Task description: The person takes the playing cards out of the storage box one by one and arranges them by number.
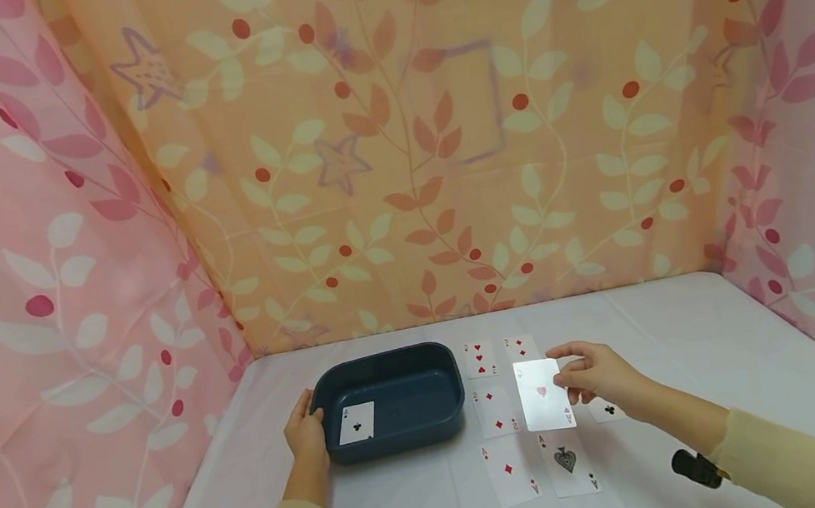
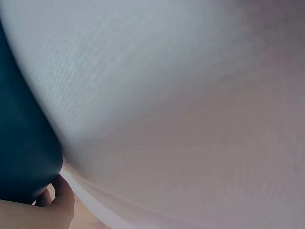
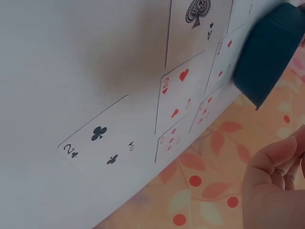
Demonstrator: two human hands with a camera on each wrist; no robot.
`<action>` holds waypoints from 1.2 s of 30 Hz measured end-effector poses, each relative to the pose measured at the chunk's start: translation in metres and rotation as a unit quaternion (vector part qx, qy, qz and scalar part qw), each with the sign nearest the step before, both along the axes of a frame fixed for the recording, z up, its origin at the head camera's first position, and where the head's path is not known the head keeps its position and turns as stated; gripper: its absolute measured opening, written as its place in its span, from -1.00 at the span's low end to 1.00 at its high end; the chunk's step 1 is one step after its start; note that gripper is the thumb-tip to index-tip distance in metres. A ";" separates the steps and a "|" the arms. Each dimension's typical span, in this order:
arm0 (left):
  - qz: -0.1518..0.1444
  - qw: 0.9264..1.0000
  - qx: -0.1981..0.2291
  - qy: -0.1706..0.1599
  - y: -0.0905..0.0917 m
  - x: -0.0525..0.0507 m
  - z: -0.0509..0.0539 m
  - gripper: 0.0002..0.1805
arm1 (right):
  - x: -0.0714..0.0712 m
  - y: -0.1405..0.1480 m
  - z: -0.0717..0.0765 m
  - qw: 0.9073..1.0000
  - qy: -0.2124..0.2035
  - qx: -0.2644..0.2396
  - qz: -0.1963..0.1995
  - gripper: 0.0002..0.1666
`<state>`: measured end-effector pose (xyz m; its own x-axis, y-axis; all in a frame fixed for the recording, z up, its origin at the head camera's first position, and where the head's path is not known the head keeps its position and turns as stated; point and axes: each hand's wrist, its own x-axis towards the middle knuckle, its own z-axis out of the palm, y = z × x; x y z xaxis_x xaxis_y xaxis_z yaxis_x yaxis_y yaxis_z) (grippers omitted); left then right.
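Note:
My left hand (image 1: 305,433) grips the left rim of a dark blue tray (image 1: 428,434), thumb over the edge. An ace of clubs (image 1: 348,432) lies face up inside the tray, toward its left end. Between thumb and fingers, my right hand (image 1: 603,378) pinches an ace of hearts (image 1: 539,411), raised above the laid-out cards; glare whitens its face. Beneath it are an ace of spades (image 1: 576,478) and a two of hearts (image 3: 177,95), the latter covered in the head view. In the right wrist view the right hand (image 3: 274,191) appears, but its card is out of sight.
Beside the tray lie an ace of diamonds (image 1: 505,486), two of diamonds (image 1: 488,404), three of hearts (image 1: 469,364) and another diamond card (image 1: 514,346). A two of clubs (image 3: 90,145) lies apart at the right. Patterned curtains (image 1: 405,162) border the white table (image 1: 406,505).

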<state>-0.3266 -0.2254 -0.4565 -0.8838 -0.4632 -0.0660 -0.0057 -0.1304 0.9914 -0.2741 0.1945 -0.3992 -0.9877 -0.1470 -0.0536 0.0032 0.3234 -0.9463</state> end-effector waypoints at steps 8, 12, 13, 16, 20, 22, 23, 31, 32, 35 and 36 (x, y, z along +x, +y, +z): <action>-0.003 1.000 0.002 0.001 0.000 0.000 0.000 -0.43 | 0.007 0.015 -0.005 1.000 -0.003 -0.002 0.007 -0.41; 0.000 1.000 0.003 -0.001 0.000 -0.001 -0.001 -0.43 | 0.012 0.020 -0.008 1.000 -0.009 0.006 -0.001 -0.44; 0.000 1.000 0.002 -0.001 0.000 -0.001 -0.001 -0.43 | 0.012 0.022 -0.008 1.000 -0.012 0.007 -0.005 -0.44; 0.000 1.000 0.003 0.000 0.000 -0.001 -0.001 -0.44 | 0.015 0.027 -0.011 1.000 -0.016 0.008 -0.008 -0.46; 0.002 1.000 0.001 -0.001 0.000 -0.001 -0.001 -0.44 | 0.018 0.034 -0.014 1.000 -0.020 0.009 -0.008 -0.47; 0.002 1.000 0.000 0.000 0.000 -0.001 -0.001 -0.44 | 0.020 0.037 -0.016 1.000 -0.021 0.009 -0.006 -0.47; 0.003 1.000 0.000 0.000 0.000 -0.002 -0.001 -0.44 | 0.021 0.038 -0.016 1.000 -0.021 0.010 -0.005 -0.47; -0.002 1.000 0.003 -0.004 0.000 0.000 -0.001 -0.43 | 0.026 0.048 -0.023 0.999 -0.028 0.018 -0.006 -0.51; -0.003 1.000 0.003 -0.004 0.000 0.000 -0.001 -0.43 | 0.027 0.049 -0.023 0.999 -0.029 0.018 -0.006 -0.51; -0.005 1.000 0.003 -0.001 0.000 -0.001 -0.002 -0.43 | 0.027 0.052 -0.026 0.999 -0.033 0.021 -0.006 -0.51; -0.006 1.000 0.003 0.000 -0.001 -0.001 -0.002 -0.43 | 0.028 0.053 -0.026 0.999 -0.034 0.023 -0.008 -0.51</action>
<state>-0.3274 -0.2260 -0.4586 -0.8889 -0.4530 -0.0682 -0.0065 -0.1365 0.9906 -0.2464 0.2477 -0.4257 -0.9839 -0.1262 -0.1264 0.0724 0.3650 -0.9282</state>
